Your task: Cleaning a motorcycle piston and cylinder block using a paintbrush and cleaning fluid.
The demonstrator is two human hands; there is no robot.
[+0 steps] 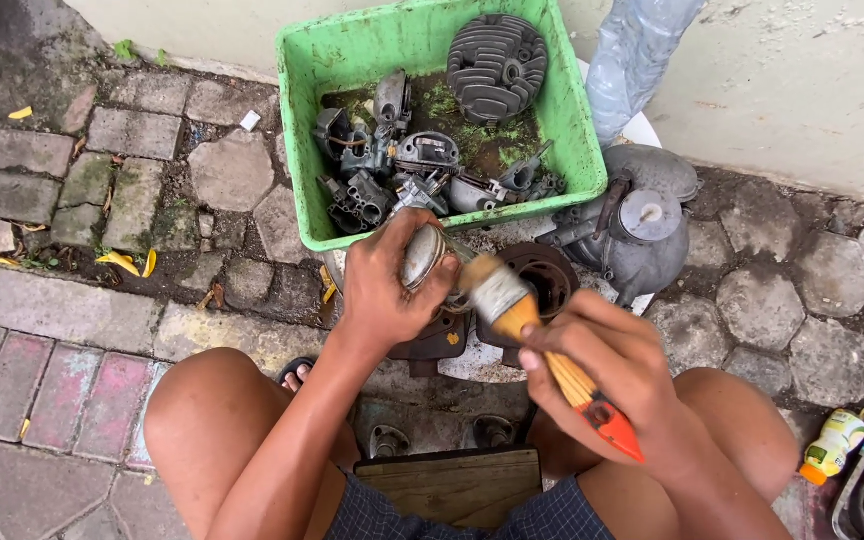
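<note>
Two hands at work, seen from above. Left hand [384, 290] wraps a small grey metal part [420, 256], grip closed round it, just below the green tub [297, 130]. Right hand [607, 365] pinches a paintbrush [532, 335] w/ orange handle; bristles touch the part. Part looks partly cleaned, judging by its pale sheen. Approx. half a dozen grimy engine pieces [392, 170] sit in the tub, apparently not yet brushed; a finned cylinder head [497, 65] leans at the rear.

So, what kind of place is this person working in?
Probably an outdoor yard used for engine repair: paving stones on the ground, a green tub of engine parts beside a wall.
</note>
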